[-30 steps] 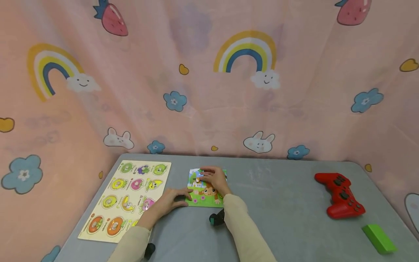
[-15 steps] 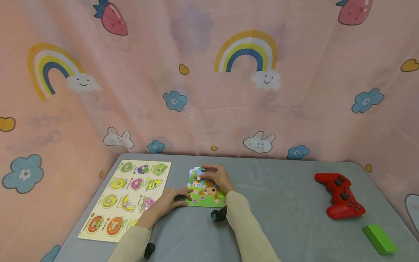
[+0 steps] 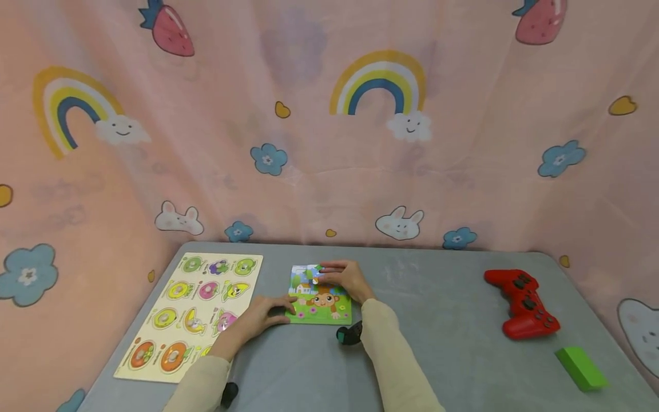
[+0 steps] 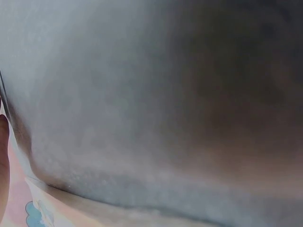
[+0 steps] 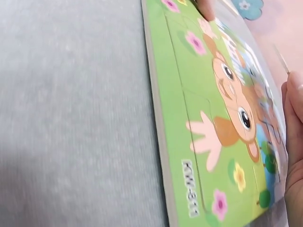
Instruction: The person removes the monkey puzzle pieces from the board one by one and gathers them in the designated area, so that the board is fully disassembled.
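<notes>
A small jigsaw puzzle board (image 3: 309, 315) with a monkey, flowers and a house on green lies flat in the middle of the table. My left hand (image 3: 257, 318) rests at its left edge, thumb and fingers spread; one of its fingertips (image 5: 205, 8) touches the board in the right wrist view. Over the board's top right, my right hand (image 3: 354, 280) pinches a thin puzzle piece (image 5: 281, 57), seen edge-on in the right wrist view. Its picture side is mostly hidden by the fingers. The left wrist view has mainly blurred grey table (image 4: 118, 118).
To the left lies a cream fruit puzzle board (image 3: 154, 320), partly behind the left forearm. A red game controller (image 3: 522, 306) and a green block (image 3: 582, 368) lie at the right. Behind the table (image 3: 427, 320) hangs a pink patterned curtain (image 3: 319, 194).
My right hand has drawn slightly right across the board's upper part, uncovering more of the monkey's face. The left hand has kept its place at the board's edge. The head view has shifted a little.
</notes>
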### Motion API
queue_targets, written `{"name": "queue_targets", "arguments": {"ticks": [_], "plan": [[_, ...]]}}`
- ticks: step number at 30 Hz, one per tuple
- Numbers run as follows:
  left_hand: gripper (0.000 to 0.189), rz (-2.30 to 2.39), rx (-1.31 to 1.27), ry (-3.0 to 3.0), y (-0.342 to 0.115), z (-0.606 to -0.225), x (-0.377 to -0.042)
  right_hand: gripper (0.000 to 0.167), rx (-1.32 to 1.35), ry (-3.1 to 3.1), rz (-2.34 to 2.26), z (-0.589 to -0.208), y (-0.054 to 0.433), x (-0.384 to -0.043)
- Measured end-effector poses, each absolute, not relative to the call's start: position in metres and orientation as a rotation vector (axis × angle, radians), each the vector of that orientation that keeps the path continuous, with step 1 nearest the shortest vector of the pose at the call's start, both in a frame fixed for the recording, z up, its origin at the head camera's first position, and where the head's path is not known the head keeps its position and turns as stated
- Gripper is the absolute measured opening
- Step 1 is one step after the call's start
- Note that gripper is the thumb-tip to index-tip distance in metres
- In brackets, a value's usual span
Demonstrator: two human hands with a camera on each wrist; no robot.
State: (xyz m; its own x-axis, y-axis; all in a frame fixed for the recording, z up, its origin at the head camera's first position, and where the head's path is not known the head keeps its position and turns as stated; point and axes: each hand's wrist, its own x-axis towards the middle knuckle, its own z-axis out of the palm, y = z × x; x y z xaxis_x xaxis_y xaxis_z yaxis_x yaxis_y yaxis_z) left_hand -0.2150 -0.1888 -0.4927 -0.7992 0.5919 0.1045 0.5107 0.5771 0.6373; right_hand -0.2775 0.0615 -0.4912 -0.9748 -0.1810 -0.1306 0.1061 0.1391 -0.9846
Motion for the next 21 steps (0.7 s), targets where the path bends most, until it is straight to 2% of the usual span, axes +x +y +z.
{"name": "queue_targets", "arguments": {"ticks": [21], "plan": [[0.015, 1.045, 0.988, 2.670, -0.189, -0.493, -0.215, 0.046, -0.092, 2.062, -2.033, -0.497, 0.107, -0.275]]}}
